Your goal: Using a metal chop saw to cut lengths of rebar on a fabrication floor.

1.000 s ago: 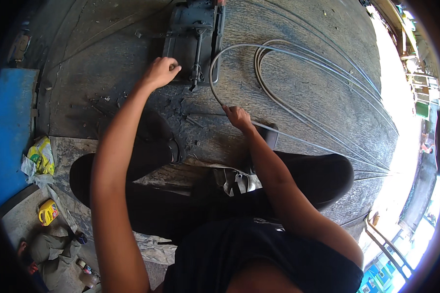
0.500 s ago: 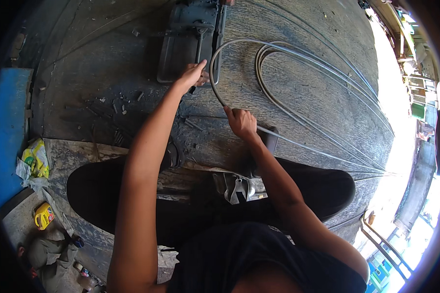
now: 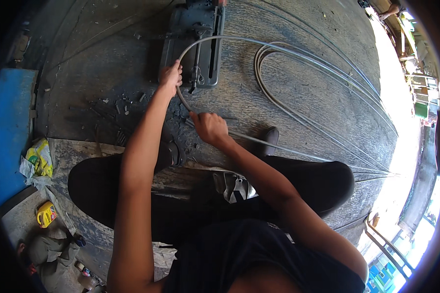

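Observation:
A long thin grey metal rod [image 3: 220,37] bends in a wide loop over the near part of a dark cut-off machine base [image 3: 212,73]. On the loop's left side, my left hand [image 3: 171,78] is closed around the rod, beside the base. My right hand [image 3: 210,128] grips the same rod lower down, where it turns back toward the right. A clamp with a screw bar [image 3: 197,73] lies on the base, just right of my left hand. The top of the machine is cut off by the picture's edge.
Another looped bundle of rods [image 3: 257,73] stretches off to the right. Small dark offcuts [image 3: 117,108] lie scattered on the floor at left. A blue panel [image 3: 10,132], a yellow bottle [image 3: 46,215] and a yellow bag [image 3: 40,158] stand further left.
My left hand has moved from beside the clamp to the left and now holds the rod. My right hand has shifted left, carrying the rod's loop across the machine base.

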A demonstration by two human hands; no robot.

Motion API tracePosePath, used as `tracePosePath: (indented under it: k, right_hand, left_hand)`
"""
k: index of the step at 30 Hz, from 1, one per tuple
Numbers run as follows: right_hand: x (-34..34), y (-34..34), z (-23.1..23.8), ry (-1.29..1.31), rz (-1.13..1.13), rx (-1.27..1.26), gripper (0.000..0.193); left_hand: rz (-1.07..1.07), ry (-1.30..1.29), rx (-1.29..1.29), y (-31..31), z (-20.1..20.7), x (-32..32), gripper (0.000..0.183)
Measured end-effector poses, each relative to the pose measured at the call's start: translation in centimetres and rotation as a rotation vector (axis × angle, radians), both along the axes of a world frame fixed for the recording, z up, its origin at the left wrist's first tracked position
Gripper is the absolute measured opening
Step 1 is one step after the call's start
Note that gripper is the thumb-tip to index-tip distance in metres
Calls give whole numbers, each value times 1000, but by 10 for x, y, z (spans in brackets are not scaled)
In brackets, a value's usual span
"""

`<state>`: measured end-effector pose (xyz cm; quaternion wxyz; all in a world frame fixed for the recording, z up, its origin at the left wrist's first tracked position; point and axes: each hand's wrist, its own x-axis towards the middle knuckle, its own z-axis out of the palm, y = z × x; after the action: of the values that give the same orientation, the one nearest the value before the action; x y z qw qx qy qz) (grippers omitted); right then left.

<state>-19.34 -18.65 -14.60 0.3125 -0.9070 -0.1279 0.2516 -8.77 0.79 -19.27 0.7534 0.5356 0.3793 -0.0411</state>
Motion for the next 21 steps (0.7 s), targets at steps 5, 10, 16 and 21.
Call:
tracePosePath:
  k: [5, 10, 16, 21]
  right_hand:
    - [2, 38, -8, 109, 89, 45, 62]
    - [11, 74, -13, 62, 101, 125, 61]
    - [22, 114, -5, 164, 180, 206, 56]
    - [28, 144, -3, 197, 178, 259, 56]
  left_hand:
    - [35, 23, 90, 42, -2, -4, 32]
    - [39, 34, 136, 81, -5, 7, 31]
    - [52, 77, 234, 129, 4, 9, 29]
    - [58, 94, 265, 158, 10, 15, 29]
